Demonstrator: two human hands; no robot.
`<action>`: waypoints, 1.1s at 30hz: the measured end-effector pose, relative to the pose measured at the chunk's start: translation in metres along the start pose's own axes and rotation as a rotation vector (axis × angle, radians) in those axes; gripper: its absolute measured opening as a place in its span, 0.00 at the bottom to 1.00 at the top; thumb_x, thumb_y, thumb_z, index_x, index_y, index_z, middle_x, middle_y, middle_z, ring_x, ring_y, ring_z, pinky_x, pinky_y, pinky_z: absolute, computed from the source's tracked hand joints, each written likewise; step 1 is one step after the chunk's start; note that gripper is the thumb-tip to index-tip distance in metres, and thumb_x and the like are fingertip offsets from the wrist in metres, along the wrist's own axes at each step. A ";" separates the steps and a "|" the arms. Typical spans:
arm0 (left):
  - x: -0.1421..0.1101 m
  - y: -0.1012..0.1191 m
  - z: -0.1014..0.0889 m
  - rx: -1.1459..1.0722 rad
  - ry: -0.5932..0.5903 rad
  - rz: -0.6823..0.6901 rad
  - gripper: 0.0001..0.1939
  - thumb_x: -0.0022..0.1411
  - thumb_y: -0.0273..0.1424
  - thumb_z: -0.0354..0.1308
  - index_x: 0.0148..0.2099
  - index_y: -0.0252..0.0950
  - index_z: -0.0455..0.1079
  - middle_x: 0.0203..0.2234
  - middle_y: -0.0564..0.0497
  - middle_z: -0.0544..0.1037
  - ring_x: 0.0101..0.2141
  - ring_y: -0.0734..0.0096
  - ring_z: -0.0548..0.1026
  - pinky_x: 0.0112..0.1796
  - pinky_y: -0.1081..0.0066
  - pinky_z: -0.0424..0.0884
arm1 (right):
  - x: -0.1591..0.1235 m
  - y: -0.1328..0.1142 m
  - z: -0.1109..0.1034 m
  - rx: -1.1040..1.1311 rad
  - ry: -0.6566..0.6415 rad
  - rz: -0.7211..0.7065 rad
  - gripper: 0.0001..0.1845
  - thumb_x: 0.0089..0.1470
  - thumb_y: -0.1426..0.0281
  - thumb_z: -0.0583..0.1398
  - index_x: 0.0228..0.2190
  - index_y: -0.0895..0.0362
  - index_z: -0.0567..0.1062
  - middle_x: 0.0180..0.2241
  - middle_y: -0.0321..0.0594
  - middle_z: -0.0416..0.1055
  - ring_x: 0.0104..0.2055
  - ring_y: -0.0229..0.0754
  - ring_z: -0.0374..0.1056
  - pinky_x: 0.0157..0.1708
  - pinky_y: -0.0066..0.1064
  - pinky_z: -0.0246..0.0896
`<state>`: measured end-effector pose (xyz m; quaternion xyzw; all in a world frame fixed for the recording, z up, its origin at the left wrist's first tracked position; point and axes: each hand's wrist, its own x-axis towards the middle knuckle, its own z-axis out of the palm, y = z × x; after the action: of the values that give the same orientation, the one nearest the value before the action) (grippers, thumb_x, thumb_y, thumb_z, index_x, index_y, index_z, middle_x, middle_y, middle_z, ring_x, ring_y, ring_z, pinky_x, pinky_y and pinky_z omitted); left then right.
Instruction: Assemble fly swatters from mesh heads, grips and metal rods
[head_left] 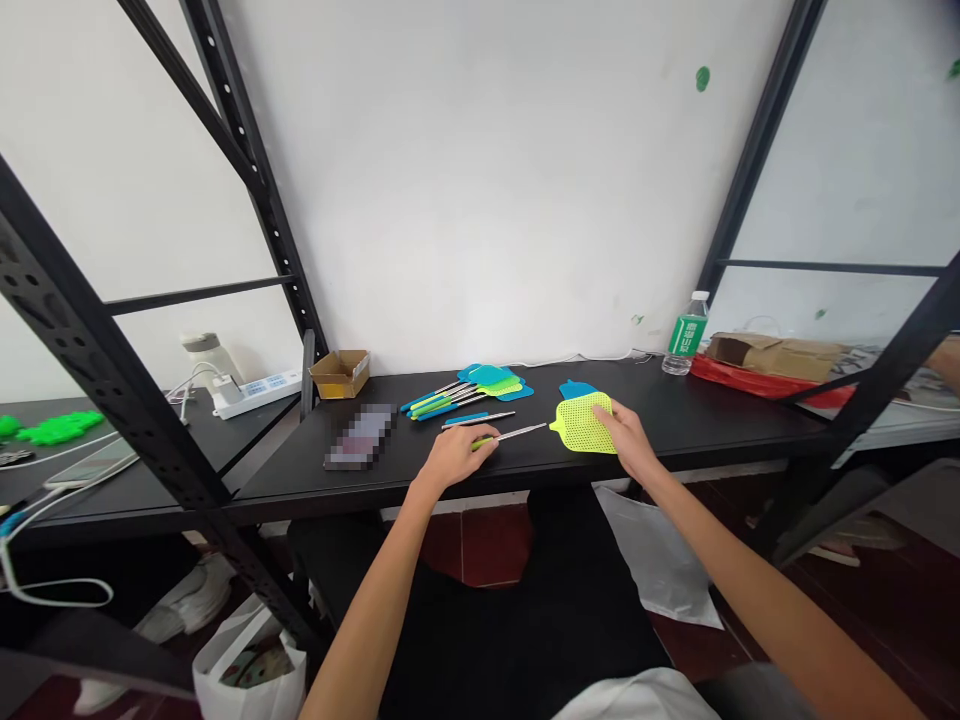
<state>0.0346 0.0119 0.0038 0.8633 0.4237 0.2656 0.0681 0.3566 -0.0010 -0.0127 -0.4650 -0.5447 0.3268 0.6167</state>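
2 forearms [379, 590]; left grip [454, 455] holds 1 rod [523, 432], right grip [628, 437] 1 yellow paddle [581, 424]; perhaps 5 swatters [491, 376] behind.

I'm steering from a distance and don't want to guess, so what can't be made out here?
- Handle, head view: mostly covered by the left hand.
- Yellow swatter head, head view: its upper right part lies behind the right hand.
- Blue swatter head, head view: lower part hidden by the yellow one.
- Swatter pile, head view: overlapping heads prevent a sure count.
- Phone, head view: screen lost in pixel blur.
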 end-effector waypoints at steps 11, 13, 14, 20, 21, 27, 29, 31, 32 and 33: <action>0.002 0.002 -0.003 -0.052 -0.003 -0.025 0.15 0.67 0.40 0.48 0.42 0.42 0.75 0.31 0.53 0.79 0.30 0.68 0.73 0.34 0.71 0.62 | 0.000 0.007 0.011 0.013 0.042 0.129 0.31 0.51 0.58 0.64 0.54 0.54 0.69 0.32 0.42 0.78 0.35 0.51 0.75 0.35 0.38 0.70; 0.002 0.003 -0.003 -0.039 -0.004 -0.032 0.15 0.67 0.40 0.48 0.43 0.42 0.75 0.31 0.53 0.79 0.30 0.67 0.73 0.34 0.71 0.62 | 0.002 0.006 0.008 0.037 -0.015 0.166 0.37 0.50 0.62 0.65 0.60 0.52 0.63 0.31 0.40 0.78 0.35 0.50 0.75 0.36 0.39 0.70; 0.002 0.004 -0.003 -0.035 -0.002 -0.035 0.15 0.66 0.40 0.48 0.43 0.42 0.75 0.31 0.53 0.79 0.31 0.67 0.73 0.34 0.71 0.62 | 0.003 0.005 0.006 0.051 -0.047 0.168 0.38 0.49 0.63 0.65 0.61 0.51 0.61 0.31 0.39 0.78 0.35 0.49 0.75 0.37 0.38 0.70; 0.002 0.005 -0.004 -0.017 0.010 -0.055 0.15 0.66 0.40 0.48 0.43 0.43 0.75 0.30 0.53 0.79 0.31 0.66 0.73 0.33 0.71 0.61 | 0.006 0.005 -0.003 0.082 -0.059 0.162 0.22 0.49 0.61 0.64 0.46 0.56 0.76 0.33 0.41 0.76 0.30 0.42 0.71 0.24 0.29 0.62; 0.002 0.005 -0.004 -0.017 0.008 -0.054 0.15 0.66 0.40 0.48 0.43 0.43 0.75 0.30 0.53 0.79 0.31 0.66 0.73 0.33 0.71 0.61 | 0.006 0.004 -0.004 0.112 -0.064 0.167 0.22 0.50 0.60 0.64 0.45 0.56 0.77 0.35 0.42 0.76 0.28 0.40 0.70 0.22 0.28 0.60; 0.002 0.006 -0.005 -0.002 0.012 -0.052 0.15 0.67 0.40 0.48 0.43 0.43 0.75 0.30 0.53 0.79 0.33 0.65 0.74 0.32 0.71 0.61 | 0.002 -0.004 -0.013 0.310 -0.138 0.162 0.23 0.53 0.54 0.63 0.48 0.50 0.76 0.58 0.43 0.68 0.41 0.45 0.75 0.26 0.28 0.66; 0.002 0.007 -0.005 0.008 0.009 -0.055 0.16 0.67 0.40 0.48 0.43 0.43 0.76 0.30 0.52 0.79 0.33 0.64 0.75 0.32 0.71 0.62 | 0.001 -0.006 -0.017 0.324 -0.160 0.142 0.23 0.53 0.52 0.64 0.46 0.50 0.75 0.61 0.44 0.66 0.46 0.49 0.74 0.31 0.30 0.69; 0.001 0.007 -0.005 0.009 0.004 -0.054 0.16 0.67 0.41 0.48 0.43 0.43 0.76 0.30 0.52 0.79 0.33 0.64 0.75 0.32 0.71 0.62 | 0.002 -0.005 -0.018 0.331 -0.167 0.125 0.20 0.52 0.52 0.65 0.40 0.53 0.76 0.61 0.46 0.66 0.49 0.51 0.73 0.34 0.32 0.70; 0.001 0.007 -0.005 0.008 0.002 -0.054 0.16 0.67 0.41 0.47 0.44 0.43 0.76 0.30 0.52 0.79 0.33 0.65 0.75 0.32 0.71 0.62 | 0.002 -0.003 -0.018 0.331 -0.152 0.124 0.19 0.51 0.52 0.66 0.36 0.54 0.75 0.59 0.48 0.69 0.49 0.51 0.73 0.36 0.33 0.70; 0.001 0.008 -0.005 0.007 0.001 -0.054 0.16 0.67 0.41 0.47 0.44 0.43 0.76 0.31 0.53 0.79 0.32 0.65 0.74 0.32 0.71 0.62 | 0.003 -0.001 -0.018 0.330 -0.127 0.130 0.19 0.50 0.52 0.66 0.34 0.55 0.75 0.56 0.49 0.72 0.47 0.50 0.74 0.36 0.34 0.70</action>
<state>0.0379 0.0075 0.0113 0.8516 0.4480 0.2624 0.0720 0.3743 -0.0024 -0.0097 -0.3702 -0.4904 0.4794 0.6266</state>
